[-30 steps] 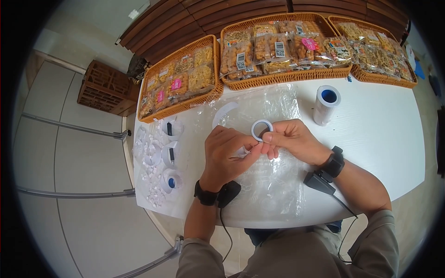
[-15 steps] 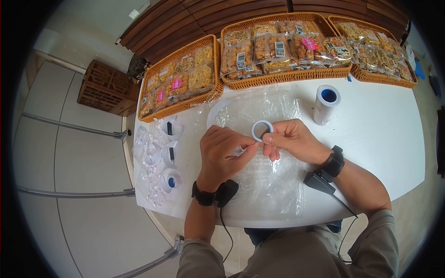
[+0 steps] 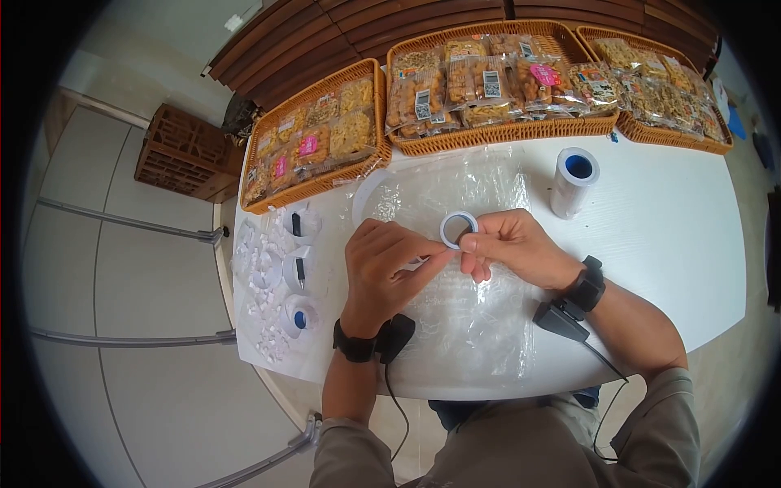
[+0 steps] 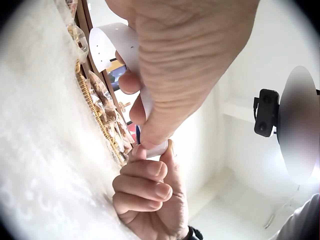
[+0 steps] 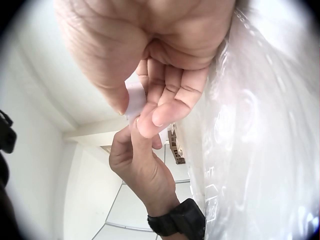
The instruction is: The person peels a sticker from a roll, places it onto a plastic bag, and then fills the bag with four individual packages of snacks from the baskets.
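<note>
Small white ring-shaped roll with a blue inner edge (image 3: 443,230) is held above the sheet, between both hands. Its round opening faces up toward the head camera, so the core axis points that way. A glossy white paper-like strip (image 3: 370,195) leads off the roll's lower left; its long axis runs leftward through the left hand (image 3: 389,264), then its free part arcs away from the person toward the left basket. Right hand (image 3: 519,244) pinches the roll narrowly at its lower right edge, thumb on top. Left hand pinches the strip tightly between thumb and forefinger, right beside the roll, and hides the strip's middle stretch.

Below: clear, wrinkled, shiny plastic sheet (image 3: 480,333) on a smooth white table (image 3: 659,260). Tall white cylindrical roll with blue core (image 3: 575,195) stands upright beyond the right hand. Left of the left hand: white scraps (image 3: 268,337) strewn about. Along the far edge, three brown woven wicker baskets (image 3: 508,132) hold clear-wrapped snack packs (image 3: 480,85).
</note>
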`<state>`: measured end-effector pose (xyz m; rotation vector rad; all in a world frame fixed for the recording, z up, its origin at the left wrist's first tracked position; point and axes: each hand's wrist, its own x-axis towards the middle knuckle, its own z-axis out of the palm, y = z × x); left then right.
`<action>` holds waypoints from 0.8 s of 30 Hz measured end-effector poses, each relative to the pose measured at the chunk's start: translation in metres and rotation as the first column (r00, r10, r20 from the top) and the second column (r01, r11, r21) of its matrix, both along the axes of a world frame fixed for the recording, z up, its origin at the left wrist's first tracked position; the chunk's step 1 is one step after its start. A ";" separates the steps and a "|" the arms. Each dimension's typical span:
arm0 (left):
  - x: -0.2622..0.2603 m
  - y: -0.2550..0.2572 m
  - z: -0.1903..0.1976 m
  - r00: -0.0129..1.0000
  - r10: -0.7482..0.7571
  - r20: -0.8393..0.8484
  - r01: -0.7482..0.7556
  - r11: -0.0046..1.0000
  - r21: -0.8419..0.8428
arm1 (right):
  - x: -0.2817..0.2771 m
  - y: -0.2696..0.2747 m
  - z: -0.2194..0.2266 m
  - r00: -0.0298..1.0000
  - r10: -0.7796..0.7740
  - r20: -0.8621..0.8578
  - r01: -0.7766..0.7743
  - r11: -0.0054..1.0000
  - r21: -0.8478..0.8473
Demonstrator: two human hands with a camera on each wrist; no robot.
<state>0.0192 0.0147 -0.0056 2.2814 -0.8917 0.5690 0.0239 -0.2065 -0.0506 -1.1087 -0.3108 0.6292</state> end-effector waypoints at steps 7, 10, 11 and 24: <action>-0.001 -0.001 0.002 1.000 0.027 -0.011 -0.028 0.999 -0.023 | -0.001 0.001 0.001 1.000 -0.006 0.010 0.006 1.000 -0.009; -0.003 0.000 0.000 0.993 0.055 -0.102 -0.061 0.996 -0.058 | -0.001 0.001 0.000 1.000 0.005 0.016 -0.005 1.000 -0.014; -0.005 0.000 0.002 0.985 0.075 -0.158 -0.084 0.995 -0.047 | 0.000 0.001 -0.001 1.000 0.012 0.021 -0.012 1.000 -0.015; -0.001 0.002 0.002 0.960 -0.117 -0.255 0.100 0.992 -0.078 | -0.001 0.001 0.000 0.998 0.070 0.008 -0.070 0.998 -0.002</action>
